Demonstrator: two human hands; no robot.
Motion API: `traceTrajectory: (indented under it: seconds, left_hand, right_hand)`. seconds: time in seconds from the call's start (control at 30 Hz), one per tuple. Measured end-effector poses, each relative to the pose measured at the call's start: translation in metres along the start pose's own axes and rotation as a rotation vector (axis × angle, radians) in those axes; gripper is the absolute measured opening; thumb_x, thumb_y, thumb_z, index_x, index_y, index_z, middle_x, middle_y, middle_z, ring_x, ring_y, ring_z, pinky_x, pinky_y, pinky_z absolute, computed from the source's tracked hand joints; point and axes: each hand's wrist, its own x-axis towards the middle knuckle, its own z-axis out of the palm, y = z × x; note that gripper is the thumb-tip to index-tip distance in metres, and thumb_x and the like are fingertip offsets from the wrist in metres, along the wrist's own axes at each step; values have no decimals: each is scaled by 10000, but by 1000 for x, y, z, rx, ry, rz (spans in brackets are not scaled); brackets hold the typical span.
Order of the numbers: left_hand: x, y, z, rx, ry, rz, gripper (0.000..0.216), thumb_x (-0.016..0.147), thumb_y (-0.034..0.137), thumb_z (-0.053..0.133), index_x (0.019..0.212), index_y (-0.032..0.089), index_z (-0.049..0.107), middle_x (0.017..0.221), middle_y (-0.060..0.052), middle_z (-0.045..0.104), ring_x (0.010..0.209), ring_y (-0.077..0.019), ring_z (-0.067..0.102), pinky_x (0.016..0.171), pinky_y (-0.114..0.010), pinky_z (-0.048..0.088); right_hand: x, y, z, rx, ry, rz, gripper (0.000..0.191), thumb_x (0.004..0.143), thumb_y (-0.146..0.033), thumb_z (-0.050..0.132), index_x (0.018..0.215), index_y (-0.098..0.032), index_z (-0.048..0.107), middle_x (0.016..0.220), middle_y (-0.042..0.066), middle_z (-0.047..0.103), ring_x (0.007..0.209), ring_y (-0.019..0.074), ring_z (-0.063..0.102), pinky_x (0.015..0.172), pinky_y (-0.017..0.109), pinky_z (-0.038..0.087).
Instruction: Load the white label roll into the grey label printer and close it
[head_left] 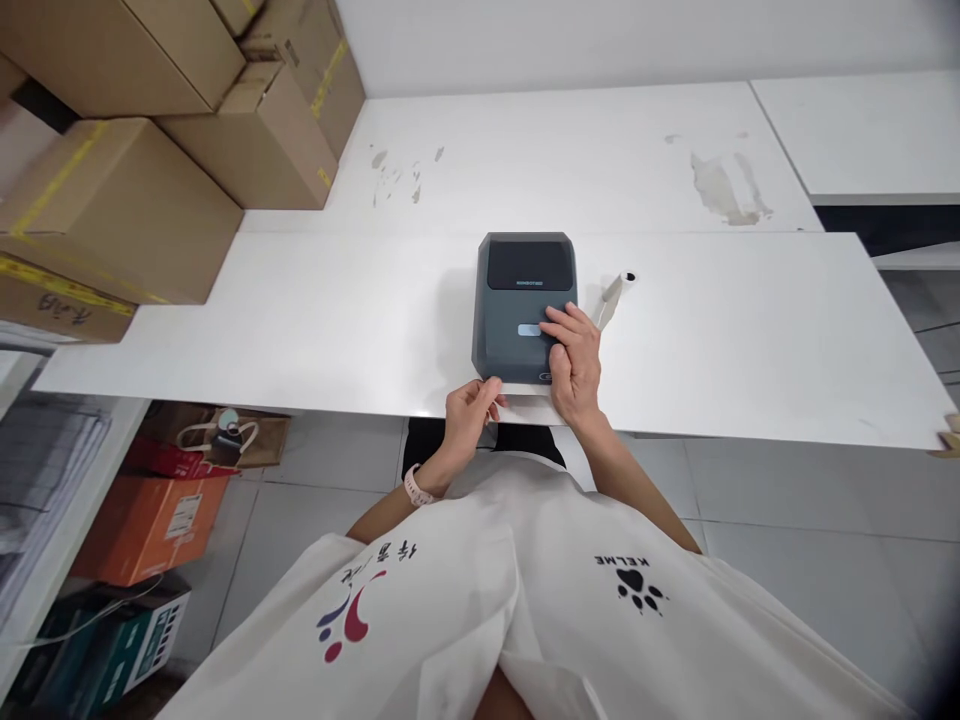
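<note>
A dark grey label printer [517, 335] with a glossy black top panel sits on the white table, its front towards me. From its front edge a white paper strip [529, 390] shows, reaching the table edge. My left hand [471, 408] is closed at the printer's front left corner, thumb and fingers pinching the left end of that strip. On the printer's top right side lies my right hand [576, 362], fingers stretched over the casing beside a small light panel and the thumb bent near the front edge.
A white cable with a round end [619, 290] lies right of the printer. Cardboard boxes [127, 205] are stacked at the left on the white table [337, 310]. An orange box [150, 525] and a paper bag stand below, at the lower left.
</note>
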Motion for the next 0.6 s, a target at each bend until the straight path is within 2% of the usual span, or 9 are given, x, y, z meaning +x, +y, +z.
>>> traceTrajectory:
  seconds: [0.07,0.13,0.27,0.37,0.5,0.53,0.6]
  left_hand:
    - [3,6,2,-86,-47,-74,488,765,617,783,600,198,594,652,-12,696,494,-75,501,508,-258,379]
    - [6,12,3,-131,-52,-88,461,708,569,830,582,191,598,625,-3,694,458,-59,490,485,-247,343]
    - [7,14,2,-123,-50,-53,435,706,532,831,567,187,604,603,0,696,459,-62,527,503,-242,362]
    - [8,8,0,-100,-73,-27,437,732,545,818,586,187,614,628,-11,715,485,-71,545,525,-244,391]
    - [8,1,-5,-40,-93,47,468,797,580,774,596,192,605,581,10,647,498,-80,511,526,-248,406]
    - [8,0,-7,-14,-64,93,492,837,594,735,584,196,592,562,16,612,500,-84,496,525,-252,407]
    - [7,2,-11,44,68,221,517,927,610,625,610,202,608,599,3,607,557,-107,530,568,-267,450]
  right_hand:
    - [0,2,1,15,27,-41,416,1087,-376,317,1351,-306,630,1431,80,683,1515,288,483,1271,581,360]
    - [0,5,1,30,63,-105,370,1088,-357,374,1361,-319,622,1419,68,688,1484,282,518,1244,568,395]
    - [-1,8,1,14,77,-170,363,1094,-371,397,1368,-327,631,1431,60,675,1479,273,522,1228,537,419]
    - [1,7,-2,-95,46,-183,359,1093,-418,401,1282,-318,689,1431,58,674,1463,282,534,1216,521,418]
    - [12,-1,-11,-280,-48,-143,255,1066,-412,501,1146,-323,726,1382,28,714,1421,282,565,1285,554,253]
    - [13,-3,-13,-292,-89,-122,246,1064,-410,505,1134,-322,724,1394,23,710,1437,283,550,1300,564,205]
    - [12,-6,-16,-266,-158,-80,268,1066,-426,485,1167,-316,708,1484,31,652,1508,297,476,1308,582,168]
